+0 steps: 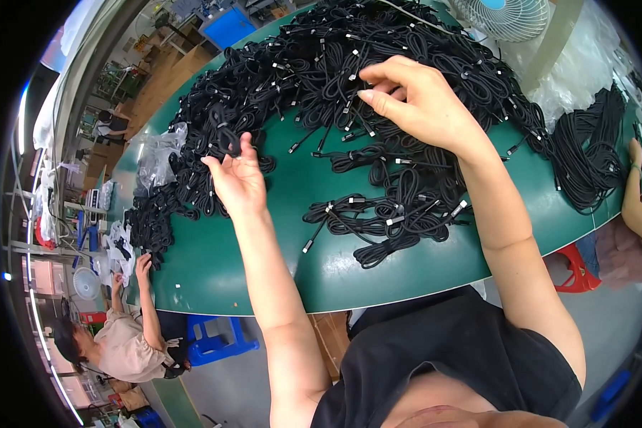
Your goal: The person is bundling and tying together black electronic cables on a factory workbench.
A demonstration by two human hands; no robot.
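My left hand (242,180) is held over the green table with its fingers apart. Just beyond its fingertips is a coiled black cable (225,130), which it does not appear to grip. Above the large pile of coiled black cables (314,78), my right hand (424,103) hovers with thumb and forefinger apart and the other fingers curled. Nothing shows between them. Nearer me, below the right hand, lies a smaller group of tied black cables (399,207) with silver plugs.
The green table (278,271) curves around me. Clear plastic bags (160,160) lie at the left, and a long cable bundle (588,153) hangs together at the right. A fan (506,14) stands at the far side. Co-workers sit at left (132,342) and right (638,207).
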